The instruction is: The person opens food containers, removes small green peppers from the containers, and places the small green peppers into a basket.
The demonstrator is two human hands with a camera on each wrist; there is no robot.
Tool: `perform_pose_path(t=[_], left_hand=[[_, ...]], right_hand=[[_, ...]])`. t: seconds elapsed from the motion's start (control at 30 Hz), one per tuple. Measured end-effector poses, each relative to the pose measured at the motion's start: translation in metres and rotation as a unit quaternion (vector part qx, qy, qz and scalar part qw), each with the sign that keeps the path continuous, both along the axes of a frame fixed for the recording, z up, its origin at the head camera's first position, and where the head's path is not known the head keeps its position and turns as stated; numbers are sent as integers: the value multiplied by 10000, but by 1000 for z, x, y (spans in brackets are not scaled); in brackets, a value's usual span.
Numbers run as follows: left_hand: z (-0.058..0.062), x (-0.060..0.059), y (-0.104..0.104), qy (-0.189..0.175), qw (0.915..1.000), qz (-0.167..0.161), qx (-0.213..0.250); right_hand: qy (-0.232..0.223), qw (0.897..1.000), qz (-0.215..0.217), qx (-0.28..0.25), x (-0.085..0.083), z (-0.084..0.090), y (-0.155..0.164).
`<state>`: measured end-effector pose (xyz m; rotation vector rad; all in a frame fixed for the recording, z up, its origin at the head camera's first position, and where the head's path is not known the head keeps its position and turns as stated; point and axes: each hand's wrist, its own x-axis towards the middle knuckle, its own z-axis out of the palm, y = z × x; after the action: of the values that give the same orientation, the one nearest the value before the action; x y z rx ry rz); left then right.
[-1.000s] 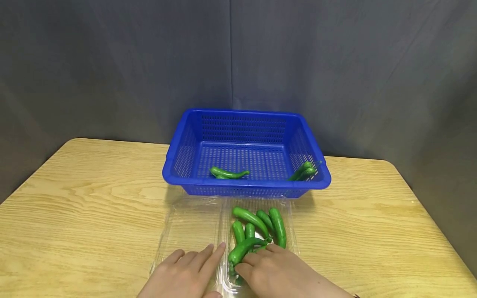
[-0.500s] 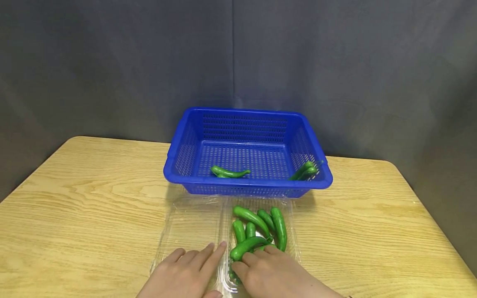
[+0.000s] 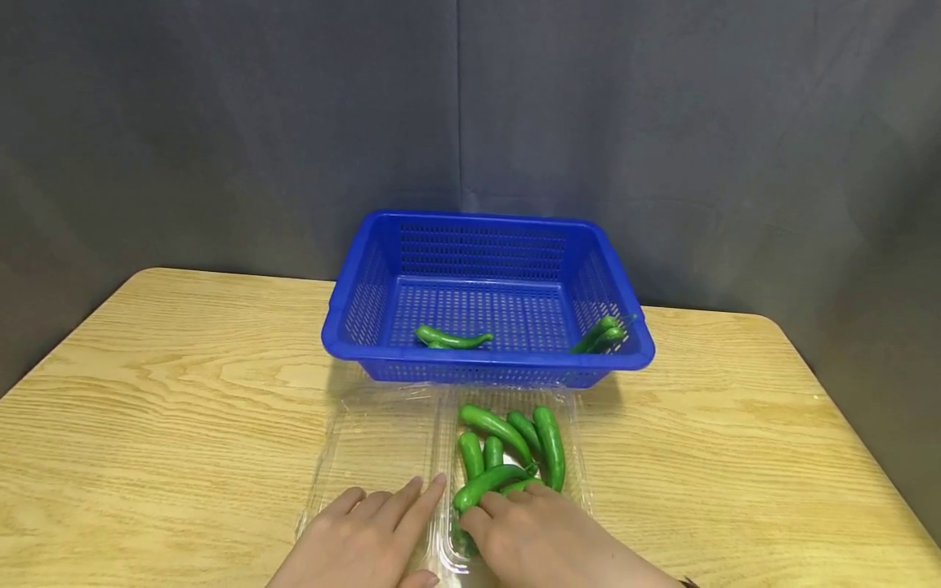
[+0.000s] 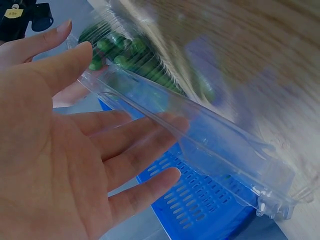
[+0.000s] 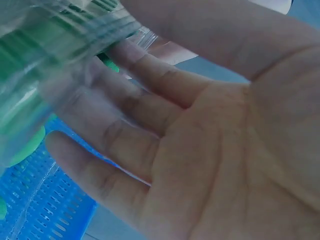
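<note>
My left hand (image 3: 360,539) rests on the lid half (image 3: 378,433) of a hinged clear plastic box, its fingers extended toward the middle fold. In the left wrist view that hand (image 4: 100,145) shows a spread palm, some fingers seen through the plastic. The box's right half (image 3: 579,482) holds several green chili peppers (image 3: 550,449). My right hand (image 3: 540,535) reaches into its near end, fingers touching the peppers beside a curved pepper (image 3: 485,486). In the right wrist view the right hand (image 5: 165,125) has mostly straight fingers, tips hidden behind plastic.
A blue perforated basket (image 3: 485,371) stands just behind the box. Inside lie a curved green pepper (image 3: 456,339) at the front left and a couple more peppers (image 3: 599,336) at the right. The wooden table (image 3: 184,425) extends to both sides; a grey curtain (image 3: 294,122) hangs behind.
My right hand has shifted slightly within the near end of the box, and the curved pepper beside its thumb has nudged a little. The left hand keeps its place on the lid.
</note>
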<state>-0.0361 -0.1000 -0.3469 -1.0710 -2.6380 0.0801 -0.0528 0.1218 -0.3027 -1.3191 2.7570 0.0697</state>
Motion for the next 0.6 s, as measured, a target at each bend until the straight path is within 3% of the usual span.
perform_pose_path(t=[0.3, 0.6], left_hand=[[2, 1, 1, 156, 9999, -40, 25], [4, 1, 1, -73, 9999, 59, -71]], right_hand=[[-560, 9984, -70, -4, -3, 10, 5], [-268, 9994, 122, -172, -2, 13, 7]])
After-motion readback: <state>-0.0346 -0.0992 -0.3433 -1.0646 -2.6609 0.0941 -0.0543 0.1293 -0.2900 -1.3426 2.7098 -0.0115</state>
